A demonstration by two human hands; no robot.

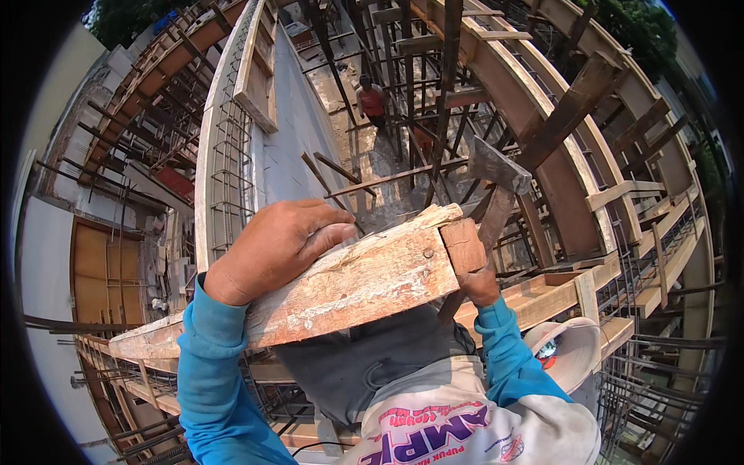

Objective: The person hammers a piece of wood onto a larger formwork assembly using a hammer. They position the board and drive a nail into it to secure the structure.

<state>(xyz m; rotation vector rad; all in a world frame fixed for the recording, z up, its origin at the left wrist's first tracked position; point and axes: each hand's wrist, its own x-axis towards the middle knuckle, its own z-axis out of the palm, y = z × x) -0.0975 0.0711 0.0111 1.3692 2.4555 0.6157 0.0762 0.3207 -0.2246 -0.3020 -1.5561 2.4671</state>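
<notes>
My left hand (273, 248) lies on top of a rough, pale wooden plank (364, 283), fingers curled over its upper edge. The plank runs from lower left to the centre, with a small reddish block (463, 245) at its right end. My right hand (480, 285) sits behind that end, wrapped around the wooden handle of a hammer (497, 169). The hammer's grey steel head points up, above the plank. Both arms wear blue sleeves.
Curved timber formwork (542, 147) and rebar cages (229, 163) surround me high up. A person in a red shirt (372, 101) stands on the ground far below. Planks (542, 294) lie to the right, and a white cap (570, 349) at the lower right.
</notes>
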